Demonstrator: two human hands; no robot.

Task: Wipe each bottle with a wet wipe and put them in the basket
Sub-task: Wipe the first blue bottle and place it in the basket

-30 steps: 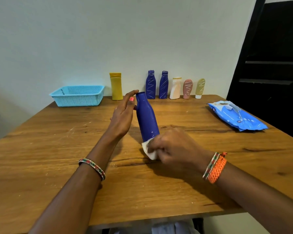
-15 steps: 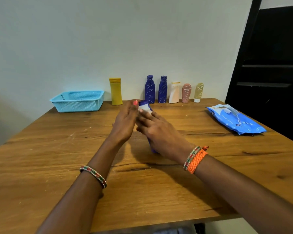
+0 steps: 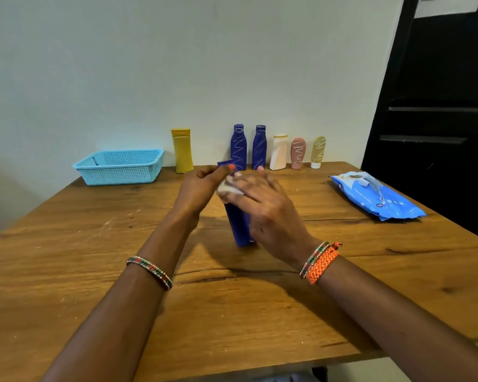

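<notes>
Here, one plain blue bottle point(image 3: 239, 224) stands tilted on the wooden table point(image 3: 94, 271), near the middle. The left hand point(image 3: 198, 188) pinches its top between curled fingers and thumb; the right hand point(image 3: 262, 199) presses one white wet wipe point(image 3: 228, 188) against its upper part, fingers spread and nearly straight. Along the far edge stand six more bottles: one yellow point(image 3: 182, 150), two scribbled blue point(image 3: 238, 146), one white point(image 3: 278, 152), one pink point(image 3: 298, 152), one olive point(image 3: 318, 151). One light-blue basket point(image 3: 119, 166) sits far left; one blue wipes pack point(image 3: 375, 195) lies right.
</notes>
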